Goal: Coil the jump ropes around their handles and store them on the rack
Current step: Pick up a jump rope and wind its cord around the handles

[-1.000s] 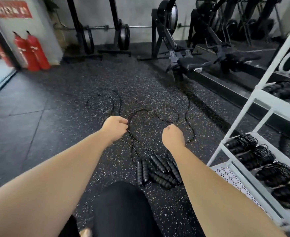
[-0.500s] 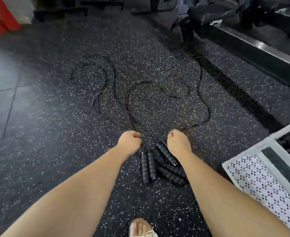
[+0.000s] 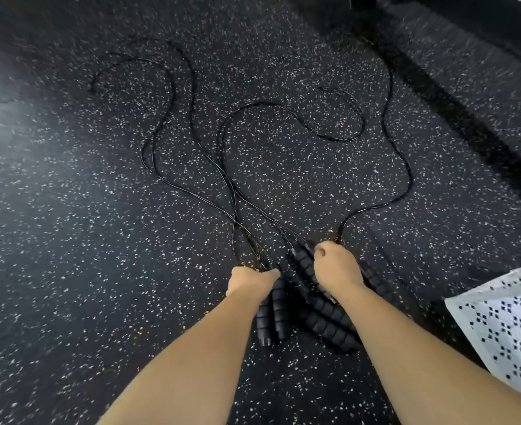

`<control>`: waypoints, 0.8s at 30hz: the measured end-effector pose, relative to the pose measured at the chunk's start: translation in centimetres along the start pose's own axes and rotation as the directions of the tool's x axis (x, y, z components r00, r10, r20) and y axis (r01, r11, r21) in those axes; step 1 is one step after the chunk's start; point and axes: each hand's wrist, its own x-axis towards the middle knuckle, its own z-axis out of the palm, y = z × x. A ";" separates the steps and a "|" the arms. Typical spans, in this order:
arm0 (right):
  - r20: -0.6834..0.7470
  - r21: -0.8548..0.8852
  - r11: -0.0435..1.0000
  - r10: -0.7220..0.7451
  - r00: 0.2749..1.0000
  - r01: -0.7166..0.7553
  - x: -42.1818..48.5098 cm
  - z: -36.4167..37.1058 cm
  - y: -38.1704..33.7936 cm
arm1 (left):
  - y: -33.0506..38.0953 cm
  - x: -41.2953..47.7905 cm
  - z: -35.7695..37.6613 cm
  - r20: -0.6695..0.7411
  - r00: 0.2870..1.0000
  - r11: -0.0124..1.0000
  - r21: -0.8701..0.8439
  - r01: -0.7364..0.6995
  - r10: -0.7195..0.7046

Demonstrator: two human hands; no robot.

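Lift only 1 pair of ribbed foam handles [image 3: 271, 317], leaving the neighbouring handles [image 3: 326, 320] lying. Left hand [image 3: 250, 283] curled on that pair's top; right hand [image 3: 336, 268] fisted among the others, grip unclear. Black cords [image 3: 228, 167] looped, crossing ahead on speckled rubber gym floor [image 3: 69, 240]. Perforated white rack shelf [image 3: 504, 329] lower right.

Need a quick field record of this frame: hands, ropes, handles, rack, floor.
left hand: down at the pair of upright handles, fingers hidden, grasp unclear
right hand: curled over the slanted handles, contact unclear
ropes: uncoiled, looping across the floor, crossing each other
rack: white perforated corner at lower right
floor: dark speckled rubber
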 end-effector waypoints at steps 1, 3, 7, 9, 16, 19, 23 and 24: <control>0.000 -0.005 1.000 0.002 1.000 -0.002 0.3 0.2 0.2 | 0.2 0.1 0.5 -0.027 0.999 0.999 -0.006 0.039 -0.039; -0.007 -0.021 1.000 0.005 1.000 -0.005 0.8 0.5 0.5 | 0.1 0.8 1.7 -0.062 0.994 0.995 0.038 0.090 -0.087; -0.005 -0.037 0.999 -0.011 1.000 0.011 1.3 1.0 1.1 | -0.8 1.0 3.8 -0.109 0.992 0.976 0.199 0.088 -0.067; -0.003 -0.033 0.999 -0.023 1.000 0.023 1.3 1.1 1.4 | -1.2 1.3 4.3 -0.132 0.990 0.964 0.252 0.083 -0.051; -0.007 -0.028 0.999 -0.016 1.000 0.016 0.4 0.8 0.8 | -2.1 1.0 1.1 -0.089 0.995 0.959 0.277 0.059 -0.035; -0.005 -0.005 0.999 -0.050 0.999 0.050 -0.9 0.0 -1.2 | -2.4 -0.5 -2.4 -0.106 0.994 0.957 0.282 0.060 -0.031; -0.006 0.023 0.991 -0.132 0.991 0.132 -3.8 -1.7 -5.2 | -2.4 -4.0 -7.8 -0.164 0.986 0.955 0.294 0.032 0.018; -0.006 0.032 0.987 -0.158 0.987 0.158 -4.7 -2.2 -6.3 | -2.4 -5.1 -9.1 -0.175 0.984 0.955 0.295 0.025 0.028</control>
